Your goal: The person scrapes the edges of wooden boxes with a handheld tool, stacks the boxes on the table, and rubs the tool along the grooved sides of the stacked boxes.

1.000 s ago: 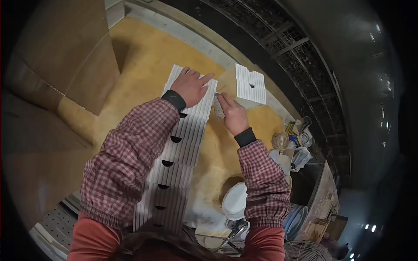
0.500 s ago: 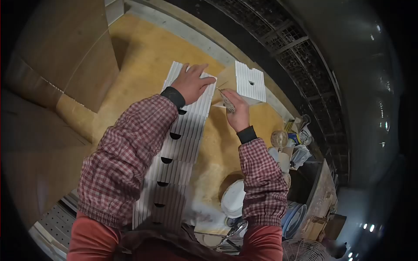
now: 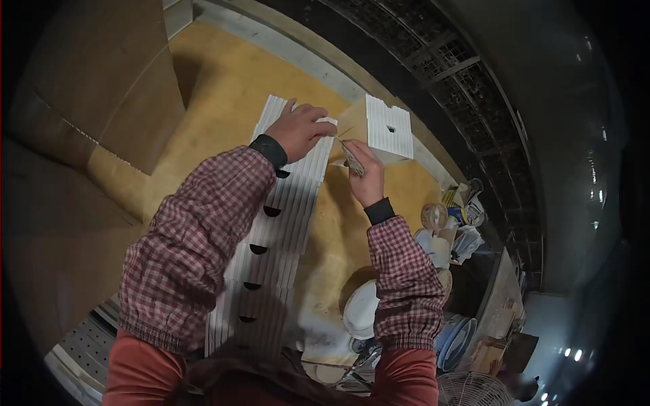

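Observation:
A long row of white ribbed box pieces (image 3: 288, 203) with dark half-round cut-outs runs away from my body. My left hand (image 3: 294, 133) lies over its far end, fingers stretched across the top towards the right edge. Just right of that edge, my right hand (image 3: 366, 177) is closed around a thin pointed tool (image 3: 354, 161) with a mottled grey handle; its exact kind is unclear. The tool's fine tip points at the edge beside my left fingertips. Beyond my right hand stands a separate white ribbed box (image 3: 388, 128) with a small dark hole in its face.
Large brown cardboard sheets (image 3: 101, 88) stand on the left. A white oval tub (image 3: 361, 310), jars (image 3: 434, 216) and plastic bags sit along the right side of the yellowish tabletop (image 3: 223, 74). Blue-rimmed buckets (image 3: 456, 342) and a wire fan guard (image 3: 474, 391) are lower right.
My left fingers have drawn closer together on the far end of the row. My right hand has shifted slightly left with the tool, nearer the edge.

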The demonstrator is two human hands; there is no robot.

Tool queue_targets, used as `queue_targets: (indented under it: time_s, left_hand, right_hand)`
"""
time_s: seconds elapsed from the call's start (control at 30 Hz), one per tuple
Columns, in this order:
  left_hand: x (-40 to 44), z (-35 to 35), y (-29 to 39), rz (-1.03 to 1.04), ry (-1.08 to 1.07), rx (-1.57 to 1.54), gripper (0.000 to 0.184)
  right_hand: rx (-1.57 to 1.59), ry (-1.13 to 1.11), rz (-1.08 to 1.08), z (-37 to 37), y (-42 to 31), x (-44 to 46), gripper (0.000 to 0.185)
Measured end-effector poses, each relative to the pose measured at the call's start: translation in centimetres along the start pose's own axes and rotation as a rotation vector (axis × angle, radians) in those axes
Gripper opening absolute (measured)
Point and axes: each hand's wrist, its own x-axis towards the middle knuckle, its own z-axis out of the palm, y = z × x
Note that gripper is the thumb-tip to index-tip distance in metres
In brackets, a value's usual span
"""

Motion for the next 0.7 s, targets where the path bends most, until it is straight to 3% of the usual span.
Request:
queue_targets:
  time_s: [0.1,0.17,0.27,0.37,0.6,0.7]
  left_hand:
    - [0.3,-0.1,-0.2,-0.052,-0.033,-0.076,0.02]
    - [0.3,0.0,-0.2,-0.056,-0.026,-0.087,0.019]
    - [0.3,0.0,-0.2,-0.054,-0.014,-0.085,0.018]
    - [0.2,0.0,-0.1,-0.053,-0.017,-0.075,0.018]
    - [0.3,0.1,-0.2,-0.051,-0.023,-0.054,0.019]
    - [0.2,0.1,-0.2,-0.048,-0.028,-0.036,0.018]
  right_hand:
    - [0.083,0.009,0.016,0.7,-0.1,0.1,0.045]
    - [-0.022,0.014,-0.07,1.1,0.6,-0.1,0.046]
    - [-0.282,-0.171,-0.161,1.0,0.2,-0.1,0.047]
    - [-0.342,-0.224,-0.118,0.7,-0.3,-0.5,0.047]
    - [-0.122,-0.055,-0.113,0.4,0.1,0.2,0.048]
    - [-0.185,-0.131,-0.09,0.9,-0.1,-0.1,0.048]
